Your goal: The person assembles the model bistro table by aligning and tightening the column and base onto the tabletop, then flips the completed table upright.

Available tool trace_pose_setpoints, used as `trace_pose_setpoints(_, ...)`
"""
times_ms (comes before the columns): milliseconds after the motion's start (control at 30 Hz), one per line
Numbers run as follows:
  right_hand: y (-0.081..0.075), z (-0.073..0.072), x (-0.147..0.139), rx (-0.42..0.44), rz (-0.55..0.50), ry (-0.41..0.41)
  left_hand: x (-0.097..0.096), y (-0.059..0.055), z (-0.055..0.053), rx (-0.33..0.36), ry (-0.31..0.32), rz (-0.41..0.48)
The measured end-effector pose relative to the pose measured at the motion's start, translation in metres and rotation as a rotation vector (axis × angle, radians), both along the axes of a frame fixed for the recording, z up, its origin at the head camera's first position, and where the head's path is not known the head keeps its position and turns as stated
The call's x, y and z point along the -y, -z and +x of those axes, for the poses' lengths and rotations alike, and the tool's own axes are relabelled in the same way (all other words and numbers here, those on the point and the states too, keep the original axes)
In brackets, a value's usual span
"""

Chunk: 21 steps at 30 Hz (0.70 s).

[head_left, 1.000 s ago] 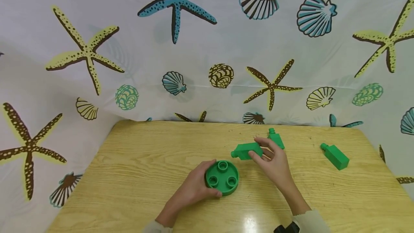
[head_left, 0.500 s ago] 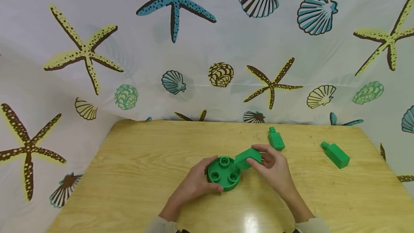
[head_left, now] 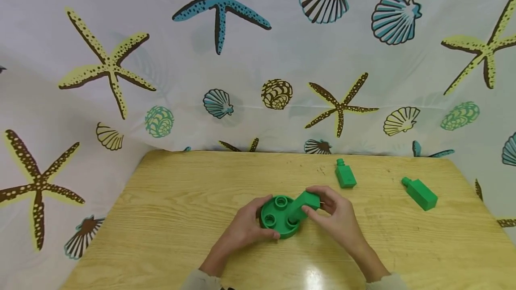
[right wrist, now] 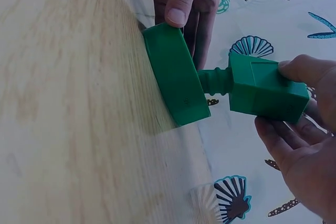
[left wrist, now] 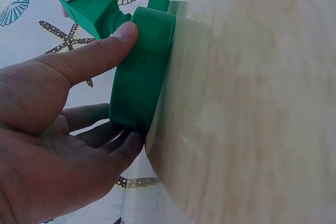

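A round green base (head_left: 278,213) with three raised ring sockets stands on the wooden table, open side up. My left hand (head_left: 247,223) grips its left side, the thumb (left wrist: 113,40) pressed to the outer wall and the fingers on the opposite side. In my right hand (head_left: 338,213) is a green block with a ridged neck (right wrist: 262,87), pinched at its wide end between thumb and fingers. The block leans, neck down, over the right front socket (head_left: 293,223). In the right wrist view the neck's tip is hidden behind the base's rim.
Two more green necked blocks lie on the table (head_left: 193,191): one block (head_left: 345,176) behind my right hand, another block (head_left: 421,194) farther right. A white cloth (head_left: 258,66) printed with starfish and shells hangs behind the table and at its sides.
My right hand has brought the block left and down, tipping it from nearly level to neck-down at the right front socket. My left hand keeps its grip on the base.
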State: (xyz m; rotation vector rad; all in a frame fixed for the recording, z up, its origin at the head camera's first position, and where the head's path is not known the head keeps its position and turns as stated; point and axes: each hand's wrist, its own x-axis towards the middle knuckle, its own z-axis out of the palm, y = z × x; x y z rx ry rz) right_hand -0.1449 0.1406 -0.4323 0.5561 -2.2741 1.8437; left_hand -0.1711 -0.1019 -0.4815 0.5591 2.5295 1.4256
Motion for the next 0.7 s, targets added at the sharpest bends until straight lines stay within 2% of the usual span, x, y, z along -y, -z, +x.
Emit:
trace_pose_setpoints(200,0.005,0.001,0.003,-0.063,0.029,-0.031,-0.001,0.001,0.001,0.018,0.01,0.028)
trace_pose_setpoints(467,0.03,-0.01,0.001,-0.12,0.073,-0.031,0.0,0.005,0.001,0.043,0.002,0.05)
trace_pose_setpoints(700,0.03,-0.011,0.0,-0.132,0.092,-0.041,0.0,0.002,0.0,0.044,0.008,0.047)
